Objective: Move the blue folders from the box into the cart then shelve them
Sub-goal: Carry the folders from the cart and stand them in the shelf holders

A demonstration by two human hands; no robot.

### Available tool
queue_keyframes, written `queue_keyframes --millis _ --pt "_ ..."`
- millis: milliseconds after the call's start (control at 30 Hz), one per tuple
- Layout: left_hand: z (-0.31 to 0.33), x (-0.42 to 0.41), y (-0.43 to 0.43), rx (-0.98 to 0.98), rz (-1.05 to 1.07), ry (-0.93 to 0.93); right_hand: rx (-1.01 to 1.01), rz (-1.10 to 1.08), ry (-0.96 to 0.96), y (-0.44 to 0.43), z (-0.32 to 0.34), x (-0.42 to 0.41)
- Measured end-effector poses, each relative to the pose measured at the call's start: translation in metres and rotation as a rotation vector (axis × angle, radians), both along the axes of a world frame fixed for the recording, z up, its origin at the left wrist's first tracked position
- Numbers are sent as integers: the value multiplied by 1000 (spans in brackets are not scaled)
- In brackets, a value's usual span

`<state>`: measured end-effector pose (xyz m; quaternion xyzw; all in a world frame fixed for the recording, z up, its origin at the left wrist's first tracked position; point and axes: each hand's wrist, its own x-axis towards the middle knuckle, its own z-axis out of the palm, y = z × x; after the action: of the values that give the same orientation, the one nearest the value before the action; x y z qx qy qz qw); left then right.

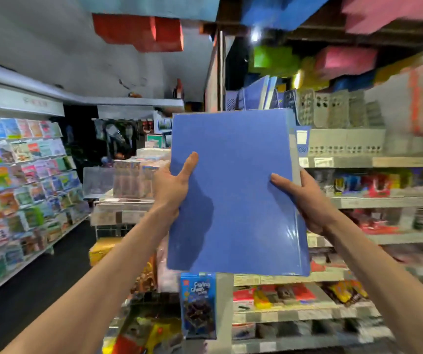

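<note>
The shelving (358, 162) fills the right side, and upright blue folders (256, 94) already stand on its top tier. Directly below them the person holds up a blue folder (233, 190), long axis vertical, so its slot lies straight above. The left hand (173, 185) and right hand (305, 200) clamp opposite edges, thumbs across the cover.

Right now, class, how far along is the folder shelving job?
Done: some blue folders already stand on the top shelf. In hand: the left hand and right hand hold a blue folder raised toward it. Left: placing it; box and cart aren't visible.
</note>
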<state>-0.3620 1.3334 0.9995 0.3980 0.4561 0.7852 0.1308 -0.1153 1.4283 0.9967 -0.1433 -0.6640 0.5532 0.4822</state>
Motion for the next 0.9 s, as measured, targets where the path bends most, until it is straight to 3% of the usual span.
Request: queue_keyframes --millis 200,400,567,733,900 --pt "24 98 113 -16 13 79 111 -152 51 73 36 106" --pt "66 150 207 -149 166 354 287 -299 99 145 87 164" --pt "97 142 246 -222 130 417 407 -490 141 184 114 163" --pt "121 120 289 -252 297 573 454 -656 172 224 137 156" --pt "132 105 326 -252 615 827 434 -794 247 254 171 125"
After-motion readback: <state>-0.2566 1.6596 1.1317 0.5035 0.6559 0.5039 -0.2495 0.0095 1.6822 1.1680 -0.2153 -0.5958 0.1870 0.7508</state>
